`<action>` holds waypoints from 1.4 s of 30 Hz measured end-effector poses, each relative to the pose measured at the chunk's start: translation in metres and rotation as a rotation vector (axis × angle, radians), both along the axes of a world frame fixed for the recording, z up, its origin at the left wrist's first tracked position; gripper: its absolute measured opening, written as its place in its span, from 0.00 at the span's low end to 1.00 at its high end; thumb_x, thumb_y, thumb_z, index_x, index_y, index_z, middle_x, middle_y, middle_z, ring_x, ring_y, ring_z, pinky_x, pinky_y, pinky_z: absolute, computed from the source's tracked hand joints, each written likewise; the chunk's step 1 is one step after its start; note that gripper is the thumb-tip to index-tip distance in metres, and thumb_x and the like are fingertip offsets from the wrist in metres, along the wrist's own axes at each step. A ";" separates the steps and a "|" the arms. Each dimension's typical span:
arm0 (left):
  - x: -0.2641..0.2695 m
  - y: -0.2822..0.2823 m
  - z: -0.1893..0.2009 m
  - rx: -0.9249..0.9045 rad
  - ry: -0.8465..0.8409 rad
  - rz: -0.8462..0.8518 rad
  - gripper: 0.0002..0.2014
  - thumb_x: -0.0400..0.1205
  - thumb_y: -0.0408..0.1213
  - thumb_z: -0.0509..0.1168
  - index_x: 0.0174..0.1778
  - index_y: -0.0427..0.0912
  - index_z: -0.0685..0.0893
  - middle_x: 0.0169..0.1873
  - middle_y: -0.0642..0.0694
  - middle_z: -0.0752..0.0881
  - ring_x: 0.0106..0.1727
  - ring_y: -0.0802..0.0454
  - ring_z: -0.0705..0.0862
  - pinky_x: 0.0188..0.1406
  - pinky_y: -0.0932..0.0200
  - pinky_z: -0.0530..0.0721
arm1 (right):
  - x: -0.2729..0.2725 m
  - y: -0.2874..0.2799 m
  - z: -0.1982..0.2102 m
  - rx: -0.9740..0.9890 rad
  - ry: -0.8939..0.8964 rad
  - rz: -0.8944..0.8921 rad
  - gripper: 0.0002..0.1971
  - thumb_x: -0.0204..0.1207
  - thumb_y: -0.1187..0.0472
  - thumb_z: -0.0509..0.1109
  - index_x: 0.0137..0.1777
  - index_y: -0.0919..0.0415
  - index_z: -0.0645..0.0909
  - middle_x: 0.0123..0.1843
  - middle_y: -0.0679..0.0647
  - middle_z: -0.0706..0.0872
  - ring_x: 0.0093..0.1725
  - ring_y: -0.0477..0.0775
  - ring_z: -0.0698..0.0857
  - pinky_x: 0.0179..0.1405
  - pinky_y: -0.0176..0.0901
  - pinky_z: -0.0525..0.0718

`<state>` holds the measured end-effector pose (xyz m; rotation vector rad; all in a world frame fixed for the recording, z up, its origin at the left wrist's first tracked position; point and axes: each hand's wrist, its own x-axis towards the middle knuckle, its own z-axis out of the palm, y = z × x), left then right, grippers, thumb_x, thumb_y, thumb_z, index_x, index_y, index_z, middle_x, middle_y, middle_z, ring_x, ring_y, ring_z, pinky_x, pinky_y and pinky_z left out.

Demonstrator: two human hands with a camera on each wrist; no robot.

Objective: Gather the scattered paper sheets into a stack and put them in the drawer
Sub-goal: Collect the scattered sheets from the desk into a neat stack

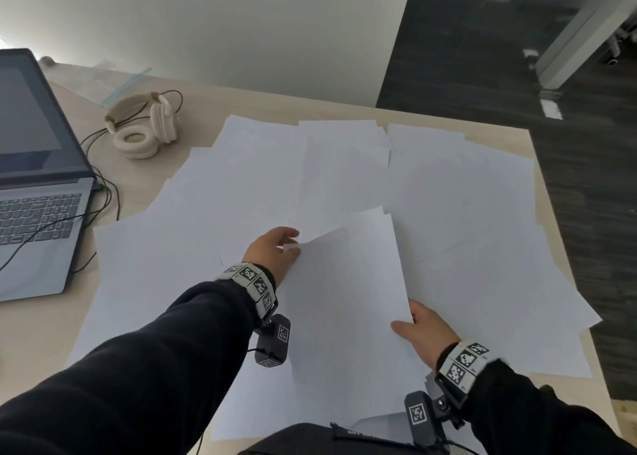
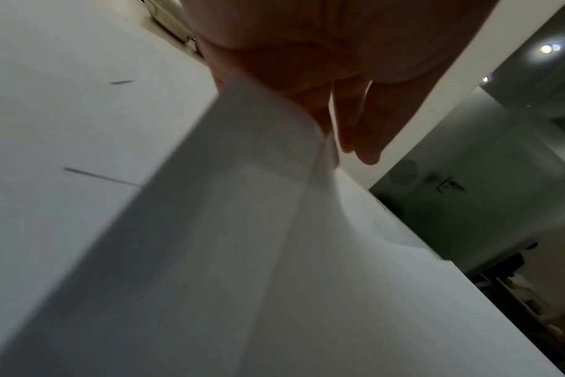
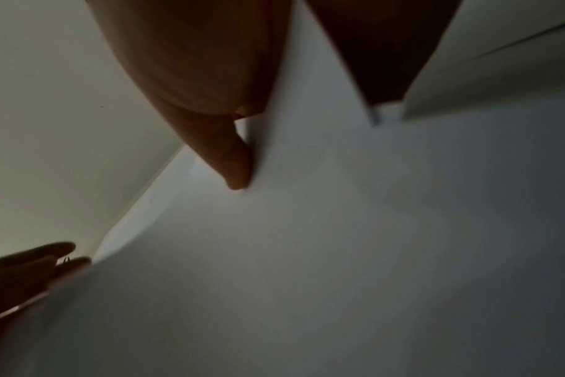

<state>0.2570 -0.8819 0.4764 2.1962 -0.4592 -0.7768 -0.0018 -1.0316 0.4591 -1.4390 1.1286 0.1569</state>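
Many white paper sheets [image 1: 448, 196] lie scattered and overlapping over a light wooden table [image 1: 213, 106]. A few sheets [image 1: 344, 299] are lifted off the pile between both hands. My left hand [image 1: 275, 251] pinches their far left corner. My right hand [image 1: 422, 330] grips their near right edge, thumb on top. In the left wrist view the left hand [image 2: 307, 63] holds the blurred sheets [image 2: 242, 216]. In the right wrist view the right hand [image 3: 223, 142] has its thumb on the sheets [image 3: 307, 229] and fingers beneath, with the left hand [image 3: 26, 270] at the far corner. No drawer is in view.
An open laptop [image 1: 38, 179] stands at the left with dark cables [image 1: 107, 192] trailing beside it. Cream headphones [image 1: 141, 123] lie behind the sheets at the back left. The table ends at the right, above dark floor [image 1: 586, 179]; some sheets overhang that edge.
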 end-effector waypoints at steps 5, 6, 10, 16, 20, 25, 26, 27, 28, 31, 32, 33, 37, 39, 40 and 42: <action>0.009 0.023 -0.003 -0.004 -0.030 0.237 0.33 0.76 0.49 0.75 0.76 0.53 0.71 0.71 0.50 0.74 0.70 0.50 0.76 0.70 0.48 0.77 | 0.003 -0.007 0.002 0.061 -0.099 -0.222 0.12 0.79 0.75 0.66 0.55 0.61 0.84 0.51 0.59 0.91 0.47 0.59 0.88 0.53 0.55 0.86; 0.008 0.029 -0.003 0.002 -0.001 0.261 0.34 0.76 0.50 0.74 0.77 0.51 0.70 0.71 0.49 0.74 0.70 0.49 0.77 0.69 0.48 0.77 | 0.003 -0.008 0.004 0.085 -0.122 -0.269 0.12 0.80 0.74 0.66 0.55 0.60 0.84 0.51 0.59 0.91 0.47 0.61 0.88 0.55 0.58 0.85; -0.001 0.041 -0.009 0.004 0.274 0.190 0.36 0.78 0.56 0.71 0.79 0.48 0.68 0.61 0.52 0.83 0.53 0.50 0.88 0.57 0.45 0.87 | 0.012 -0.008 0.005 0.117 -0.166 -0.290 0.11 0.81 0.71 0.67 0.56 0.58 0.84 0.50 0.58 0.92 0.48 0.62 0.89 0.54 0.59 0.86; -0.007 0.040 -0.014 0.054 0.472 0.141 0.38 0.80 0.42 0.71 0.84 0.53 0.59 0.63 0.46 0.82 0.50 0.46 0.87 0.44 0.50 0.90 | 0.026 0.006 -0.001 0.111 -0.123 -0.146 0.11 0.80 0.68 0.69 0.61 0.60 0.83 0.55 0.55 0.92 0.56 0.58 0.89 0.63 0.57 0.84; -0.002 0.041 -0.013 0.051 0.425 0.091 0.35 0.81 0.36 0.68 0.82 0.58 0.61 0.51 0.50 0.87 0.41 0.50 0.85 0.31 0.58 0.83 | 0.028 0.011 -0.004 0.174 -0.102 -0.138 0.10 0.81 0.65 0.69 0.61 0.60 0.83 0.55 0.57 0.92 0.56 0.59 0.90 0.60 0.56 0.86; 0.003 0.033 -0.015 0.047 0.465 0.101 0.24 0.80 0.37 0.71 0.72 0.48 0.75 0.45 0.48 0.88 0.33 0.55 0.83 0.36 0.57 0.85 | 0.037 0.014 -0.002 0.256 -0.088 -0.095 0.15 0.75 0.70 0.75 0.61 0.63 0.82 0.52 0.57 0.92 0.52 0.59 0.90 0.52 0.52 0.88; 0.004 0.031 -0.015 0.041 0.498 0.095 0.18 0.80 0.37 0.71 0.66 0.45 0.81 0.46 0.46 0.89 0.36 0.54 0.85 0.38 0.57 0.85 | 0.040 0.014 -0.001 0.227 -0.070 -0.059 0.16 0.74 0.70 0.75 0.61 0.64 0.83 0.50 0.55 0.92 0.51 0.58 0.90 0.54 0.53 0.87; 0.005 0.030 -0.016 0.036 0.538 0.085 0.14 0.79 0.36 0.72 0.61 0.42 0.84 0.48 0.44 0.90 0.40 0.51 0.87 0.40 0.57 0.85 | 0.043 0.014 0.001 0.193 -0.065 -0.037 0.14 0.74 0.71 0.74 0.59 0.64 0.84 0.48 0.53 0.93 0.49 0.56 0.91 0.53 0.52 0.87; 0.007 0.030 -0.016 0.033 0.562 0.077 0.13 0.78 0.36 0.73 0.58 0.40 0.86 0.49 0.42 0.91 0.43 0.47 0.88 0.43 0.57 0.85 | 0.046 0.014 0.005 0.158 -0.069 -0.031 0.12 0.76 0.73 0.73 0.58 0.63 0.85 0.46 0.51 0.93 0.47 0.54 0.91 0.52 0.49 0.88; 0.015 0.030 -0.003 -0.068 0.521 0.119 0.18 0.66 0.38 0.76 0.52 0.43 0.87 0.50 0.41 0.91 0.51 0.41 0.90 0.58 0.42 0.87 | 0.057 0.013 0.021 0.066 -0.130 -0.066 0.10 0.77 0.72 0.71 0.55 0.60 0.87 0.46 0.51 0.94 0.47 0.52 0.92 0.52 0.45 0.86; 0.019 0.030 0.005 -0.141 0.495 0.151 0.19 0.62 0.39 0.75 0.50 0.45 0.88 0.49 0.41 0.92 0.51 0.40 0.90 0.60 0.39 0.86 | 0.061 0.012 0.028 0.039 -0.165 -0.086 0.09 0.77 0.71 0.72 0.53 0.59 0.88 0.46 0.51 0.94 0.48 0.52 0.92 0.52 0.45 0.86; 0.022 0.030 0.017 -0.237 0.478 0.185 0.18 0.61 0.39 0.75 0.48 0.45 0.89 0.47 0.42 0.92 0.51 0.39 0.90 0.61 0.38 0.85 | 0.065 0.010 0.033 0.005 -0.190 -0.112 0.08 0.77 0.70 0.72 0.51 0.60 0.88 0.46 0.52 0.94 0.47 0.53 0.92 0.53 0.46 0.86; 0.032 0.030 0.065 -0.548 0.412 0.135 0.18 0.66 0.34 0.76 0.53 0.41 0.90 0.49 0.42 0.93 0.53 0.44 0.91 0.58 0.48 0.87 | 0.083 0.000 0.052 -0.097 -0.258 -0.175 0.13 0.70 0.60 0.80 0.29 0.62 0.82 0.30 0.55 0.85 0.32 0.55 0.85 0.42 0.48 0.82; 0.035 0.033 0.079 -0.585 0.367 0.041 0.20 0.67 0.34 0.76 0.56 0.42 0.89 0.50 0.46 0.93 0.53 0.49 0.91 0.55 0.56 0.87 | 0.088 0.001 0.061 -0.146 -0.280 -0.185 0.15 0.70 0.63 0.80 0.25 0.61 0.81 0.25 0.53 0.82 0.27 0.54 0.82 0.37 0.47 0.81; 0.036 0.034 0.081 -0.573 0.351 0.006 0.20 0.67 0.34 0.77 0.56 0.43 0.88 0.49 0.47 0.93 0.52 0.51 0.91 0.54 0.59 0.86 | 0.090 0.002 0.065 -0.138 -0.330 -0.178 0.08 0.71 0.67 0.79 0.32 0.62 0.85 0.29 0.52 0.87 0.31 0.54 0.86 0.39 0.45 0.84; 0.037 0.035 0.077 -0.533 0.338 -0.059 0.17 0.67 0.32 0.76 0.51 0.45 0.88 0.45 0.50 0.92 0.48 0.54 0.89 0.49 0.62 0.85 | 0.091 0.007 0.073 -0.107 -0.368 -0.128 0.09 0.73 0.71 0.75 0.49 0.58 0.89 0.44 0.48 0.93 0.45 0.47 0.91 0.45 0.36 0.85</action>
